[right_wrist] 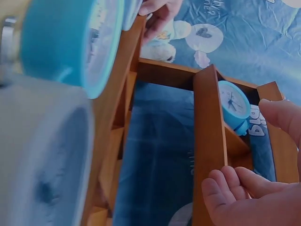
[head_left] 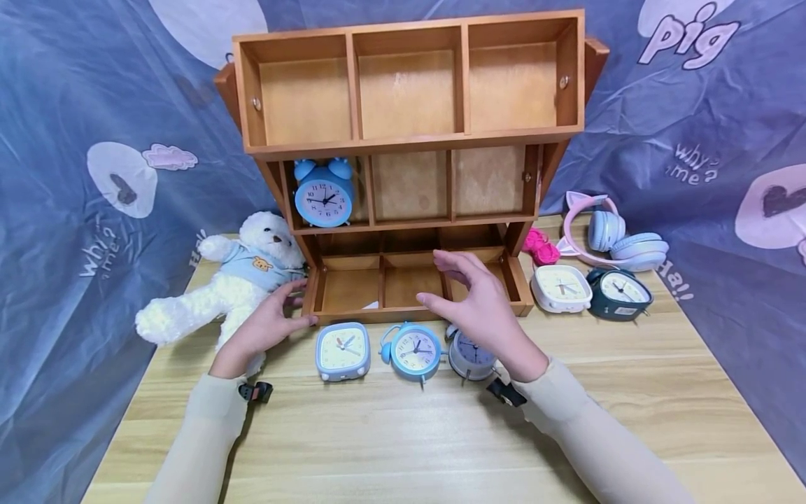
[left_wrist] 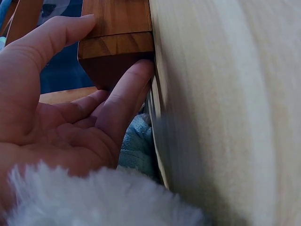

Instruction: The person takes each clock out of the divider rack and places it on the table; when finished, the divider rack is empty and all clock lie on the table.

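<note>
My left hand is at the lower left corner of a wooden shelf, its thumb by the front edge and its fingers along the side; the left wrist view shows the fingertips right at the wood. My right hand hovers before the bottom row, thumb and fingers spread, nothing between them. Below it stands a grey twin-bell alarm clock, partly hidden by the hand. Beside that are a blue twin-bell alarm clock and a light blue square clock. Another blue twin-bell clock occupies the middle row's left compartment.
A white teddy bear in a blue shirt leans left of the shelf, close to my left hand. On the right are a white square clock, a dark green clock, cat-ear headphones and a bright pink item. Printed blue cloth hangs behind.
</note>
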